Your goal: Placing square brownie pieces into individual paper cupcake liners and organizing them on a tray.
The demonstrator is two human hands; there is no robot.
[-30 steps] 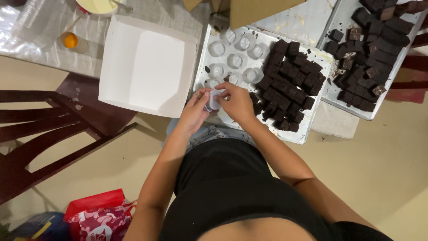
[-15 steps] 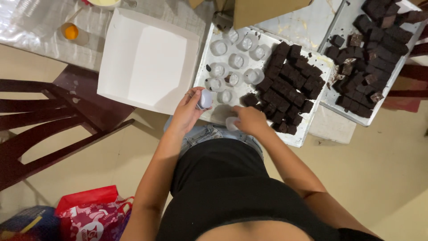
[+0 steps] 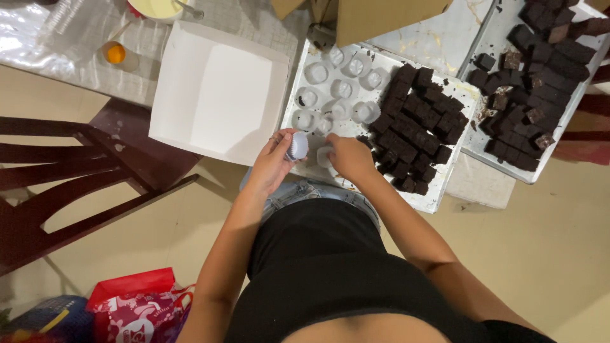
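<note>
My left hand holds a small stack of white paper cups just off the near left corner of a white tray. My right hand is beside it, its fingers pinching a single paper cup at the tray's near edge. Several empty paper cups stand spread over the tray's left half. Dark brownie squares fill its right half, just right of my right hand.
An open white box lies left of the tray. A second tray of brownies is at the far right, a cardboard box behind. A dark wooden chair and a red bag stand to my left.
My hands were together over the stack of cups. They have come apart: the right hand has drawn one cup off and lowered it to the tray's near edge.
</note>
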